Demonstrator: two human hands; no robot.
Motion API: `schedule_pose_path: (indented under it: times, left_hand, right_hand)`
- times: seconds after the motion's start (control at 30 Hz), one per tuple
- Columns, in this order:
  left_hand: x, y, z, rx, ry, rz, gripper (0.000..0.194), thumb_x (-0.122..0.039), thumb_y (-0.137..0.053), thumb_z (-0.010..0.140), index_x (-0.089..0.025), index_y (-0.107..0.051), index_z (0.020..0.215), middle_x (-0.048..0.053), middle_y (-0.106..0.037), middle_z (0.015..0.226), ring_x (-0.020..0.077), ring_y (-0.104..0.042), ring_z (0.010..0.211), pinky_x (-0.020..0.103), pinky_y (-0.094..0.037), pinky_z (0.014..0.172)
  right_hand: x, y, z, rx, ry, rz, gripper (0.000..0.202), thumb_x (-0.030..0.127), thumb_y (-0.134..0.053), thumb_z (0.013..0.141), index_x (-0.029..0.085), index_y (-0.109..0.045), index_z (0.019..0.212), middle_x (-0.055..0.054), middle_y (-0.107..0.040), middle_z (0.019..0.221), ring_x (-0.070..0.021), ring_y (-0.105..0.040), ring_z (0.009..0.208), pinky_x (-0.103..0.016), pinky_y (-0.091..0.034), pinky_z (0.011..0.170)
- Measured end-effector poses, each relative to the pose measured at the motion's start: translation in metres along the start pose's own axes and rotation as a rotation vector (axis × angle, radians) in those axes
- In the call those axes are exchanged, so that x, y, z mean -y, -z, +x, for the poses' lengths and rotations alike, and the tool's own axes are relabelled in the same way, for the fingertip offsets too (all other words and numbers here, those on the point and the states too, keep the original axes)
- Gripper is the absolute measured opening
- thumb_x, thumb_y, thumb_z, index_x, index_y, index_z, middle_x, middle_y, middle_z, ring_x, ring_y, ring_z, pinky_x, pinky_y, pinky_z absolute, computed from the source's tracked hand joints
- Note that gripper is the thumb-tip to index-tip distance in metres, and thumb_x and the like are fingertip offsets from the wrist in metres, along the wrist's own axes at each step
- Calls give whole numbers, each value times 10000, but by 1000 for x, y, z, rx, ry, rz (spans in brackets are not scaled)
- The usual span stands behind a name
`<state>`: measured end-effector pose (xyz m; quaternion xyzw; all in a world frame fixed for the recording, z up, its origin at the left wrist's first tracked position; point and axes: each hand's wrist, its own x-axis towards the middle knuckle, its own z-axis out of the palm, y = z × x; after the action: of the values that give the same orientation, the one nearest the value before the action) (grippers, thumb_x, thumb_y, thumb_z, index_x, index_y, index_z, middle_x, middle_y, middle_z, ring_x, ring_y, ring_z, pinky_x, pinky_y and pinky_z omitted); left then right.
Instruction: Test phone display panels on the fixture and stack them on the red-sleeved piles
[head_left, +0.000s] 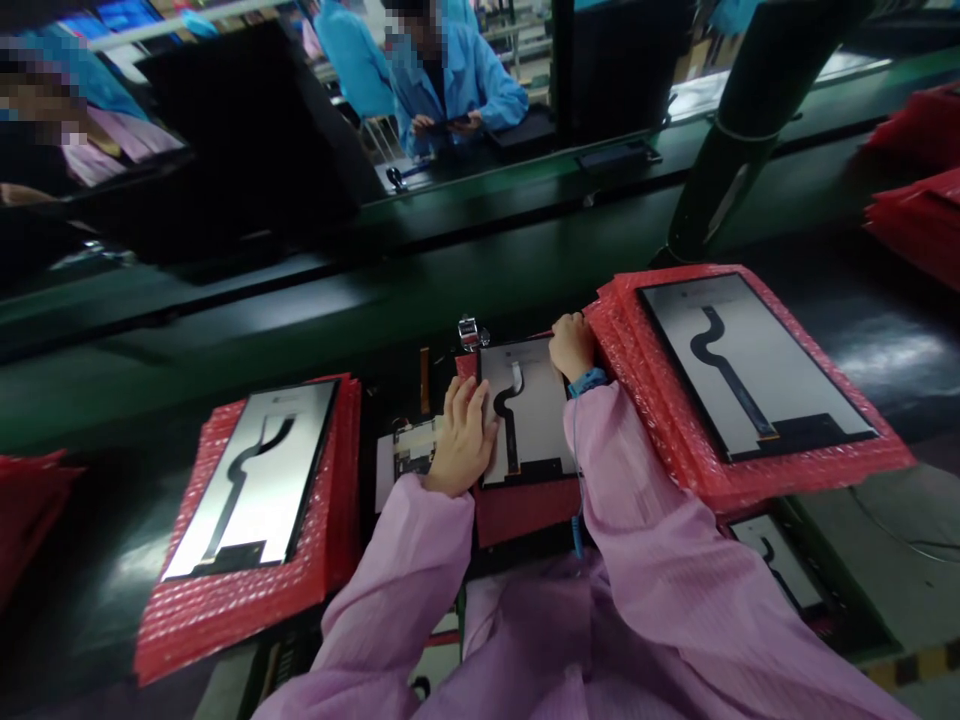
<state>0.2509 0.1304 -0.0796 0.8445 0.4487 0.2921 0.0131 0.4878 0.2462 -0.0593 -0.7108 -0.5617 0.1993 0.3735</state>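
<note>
Before me lies a display panel (541, 415) with a silvery-white back and a curved black flex cable (511, 430), on a red mat (525, 510). My left hand (463, 435) rests along its left edge, fingers stretched out and close together. At the panel's upper right edge, my right hand (572, 347) has its fingers curled over the rim; the fingertips are partly hidden. A blue wrist strap (587, 381) circles the right wrist, its coiled cord hanging down. Just beyond the panel stands a small metal tally counter (469, 333).
Red bubble-wrap stacks carry another panel on the left (259, 480) and one on the right (742, 365). A circuit board (415, 448) sits left of my left hand. A green post (739, 130) rises behind. Across the bench, a person in blue (457, 80) handles a dark flat object.
</note>
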Motion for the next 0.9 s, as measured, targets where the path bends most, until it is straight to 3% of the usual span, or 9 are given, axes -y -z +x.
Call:
schedule_pose_path:
  times: [0.2, 0.3, 0.37, 0.43, 0.5, 0.57, 0.67, 0.8, 0.9]
  left_hand:
    - [1, 1, -2, 16, 54, -53, 608, -277, -467, 1009, -207, -252, 1574, 230, -308, 1592, 392, -149, 1573, 688, -259, 1205]
    - [4, 3, -1, -25, 132, -172, 715, -321, -549, 974, -204, -203, 1588, 236, -230, 1630, 388, -135, 1577, 659, -236, 1227]
    - [6, 5, 0, -92, 259, -355, 855, -390, -637, 925, -216, -137, 1596, 236, -222, 1638, 366, -231, 1556, 600, -291, 1227]
    - [6, 9, 0, -152, 435, -594, 934, -461, -689, 884, -249, -112, 1588, 216, -342, 1592, 324, -426, 1465, 525, -413, 1171]
    - [2, 14, 0, -152, 614, -775, 815, -527, -675, 882, -258, -267, 1535, 168, -533, 1454, 281, -598, 1295, 452, -527, 1055]
    - [-4, 20, -1, -103, 746, -838, 608, -596, -650, 872, -217, -532, 1333, 120, -682, 1214, 264, -686, 1103, 399, -587, 916]
    - [-17, 31, -2, -64, 801, -834, 482, -635, -682, 813, -181, -668, 975, 72, -716, 911, 247, -699, 884, 349, -591, 737]
    - [-34, 65, -7, -151, 863, -767, 435, -608, -770, 707, -201, -645, 798, 1, -642, 697, 177, -624, 643, 274, -516, 534]
    - [-31, 117, -24, -268, 1090, -779, 474, -621, -822, 609, -210, -671, 791, -36, -612, 585, 147, -563, 490, 257, -460, 415]
  right_hand:
    - [3, 2, 2, 2, -58, 365, 57, 210, -519, 926, 185, -539, 974, -73, -610, 880, -220, -613, 869, -361, -472, 823]
    - [11, 6, -2, 0, -6, 579, 185, 265, -594, 888, 230, -483, 1032, 3, -559, 860, -149, -589, 796, -286, -475, 761]
    - [18, 11, -7, -4, 37, 691, 208, 301, -604, 887, 256, -464, 1033, 27, -535, 851, -125, -571, 770, -260, -471, 746]
    - [23, 17, -11, -7, 68, 840, 211, 339, -616, 881, 270, -461, 1006, 38, -510, 841, -112, -543, 736, -246, -462, 719]
    - [27, 21, -15, -10, 69, 1013, 238, 355, -651, 851, 274, -465, 976, 45, -482, 827, -102, -513, 701, -234, -447, 678]
    - [29, 24, -18, -8, 30, 1147, 268, 329, -690, 816, 273, -466, 951, 53, -462, 812, -92, -493, 675, -220, -433, 643]
    - [32, 23, -21, 13, -36, 1204, 292, 277, -716, 800, 270, -454, 929, 64, -463, 788, -76, -482, 642, -197, -429, 611]
    - [39, 16, -28, 94, -59, 1213, 267, 359, -705, 830, 266, -482, 945, 59, -532, 784, -88, -532, 651, -202, -460, 592]
    - [42, 11, -33, 257, -115, 1214, 262, 472, -630, 884, 262, -524, 998, 31, -636, 889, -102, -611, 703, -212, -480, 577]
